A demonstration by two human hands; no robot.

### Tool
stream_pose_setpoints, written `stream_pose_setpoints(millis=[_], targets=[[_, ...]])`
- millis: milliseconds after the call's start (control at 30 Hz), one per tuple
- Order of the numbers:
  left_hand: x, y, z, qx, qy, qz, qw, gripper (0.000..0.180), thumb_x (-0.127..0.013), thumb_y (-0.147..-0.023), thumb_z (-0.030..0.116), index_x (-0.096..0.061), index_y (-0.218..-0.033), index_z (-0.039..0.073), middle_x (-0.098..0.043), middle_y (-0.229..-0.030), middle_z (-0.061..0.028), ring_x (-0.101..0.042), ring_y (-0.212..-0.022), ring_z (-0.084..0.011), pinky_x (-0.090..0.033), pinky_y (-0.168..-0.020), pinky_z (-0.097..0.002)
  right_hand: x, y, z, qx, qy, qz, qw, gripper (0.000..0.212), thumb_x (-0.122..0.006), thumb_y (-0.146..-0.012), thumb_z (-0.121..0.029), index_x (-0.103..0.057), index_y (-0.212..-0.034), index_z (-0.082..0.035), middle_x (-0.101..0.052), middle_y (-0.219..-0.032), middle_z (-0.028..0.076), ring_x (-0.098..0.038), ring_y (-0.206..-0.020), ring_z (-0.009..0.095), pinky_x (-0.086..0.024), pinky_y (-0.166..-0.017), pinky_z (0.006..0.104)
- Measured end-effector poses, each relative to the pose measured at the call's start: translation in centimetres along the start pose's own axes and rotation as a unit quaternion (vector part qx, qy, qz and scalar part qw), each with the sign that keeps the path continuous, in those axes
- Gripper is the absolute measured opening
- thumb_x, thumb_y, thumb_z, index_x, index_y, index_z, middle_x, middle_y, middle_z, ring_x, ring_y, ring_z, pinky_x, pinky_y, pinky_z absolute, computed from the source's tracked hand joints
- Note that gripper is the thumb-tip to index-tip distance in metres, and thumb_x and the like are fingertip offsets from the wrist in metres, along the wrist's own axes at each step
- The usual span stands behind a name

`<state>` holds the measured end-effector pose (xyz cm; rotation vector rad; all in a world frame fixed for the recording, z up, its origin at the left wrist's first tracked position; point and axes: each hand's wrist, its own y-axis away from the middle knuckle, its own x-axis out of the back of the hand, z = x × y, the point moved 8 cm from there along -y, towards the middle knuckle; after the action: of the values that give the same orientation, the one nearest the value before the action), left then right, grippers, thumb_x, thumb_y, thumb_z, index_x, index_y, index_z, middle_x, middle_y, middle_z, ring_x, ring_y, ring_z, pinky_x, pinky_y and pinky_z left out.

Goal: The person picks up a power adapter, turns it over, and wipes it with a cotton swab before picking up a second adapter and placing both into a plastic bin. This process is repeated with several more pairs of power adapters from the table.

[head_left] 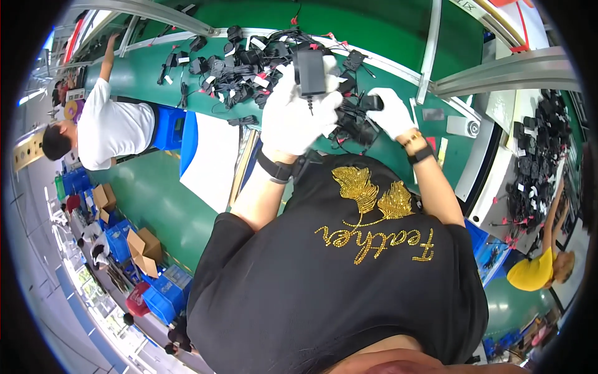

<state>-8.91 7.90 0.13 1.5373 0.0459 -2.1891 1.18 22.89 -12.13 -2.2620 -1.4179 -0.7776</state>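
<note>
A white-gloved left hand, my left hand (289,115), is closed around a black power adapter (311,71), its flat side up and a short stub of cord pointing down toward my palm. To its right, my right hand (393,113), also in a white glove, pinches a small black block (372,102) at its fingertips; the exact kind does not show. Black cables (356,128) lie bunched between my two hands. Just beyond my left hand spreads a heap of black adapters and cords (240,75) with white tags and red bits.
The green bench (215,106) carries a metal frame (430,53) along its far side. A white device (463,126) sits at the right. One person in white (121,124) works at left; another in yellow (536,271) reaches toward a second adapter pile (539,156).
</note>
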Motion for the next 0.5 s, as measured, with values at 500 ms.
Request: stream_pose_setpoints(millis=[500], targets=[[-4.0,-0.8,-6.0,0.174,0.06,-0.108,0.977,0.049,-0.051,-0.093,0.029,-0.044,-0.128,-0.005,-0.057,-0.108,-0.0161,-0.055,-0.078,-0.0183,-0.046,-0.053,-0.0255,13.2,8.5,-12.8,0.038,-0.234,0.095,0.967,0.047,-0.067,-0.07,0.007,-0.059,-0.115,-0.004,-0.059,-0.112,0.008,-0.058,-0.103,0.019,-0.044,-0.094,0.0296]])
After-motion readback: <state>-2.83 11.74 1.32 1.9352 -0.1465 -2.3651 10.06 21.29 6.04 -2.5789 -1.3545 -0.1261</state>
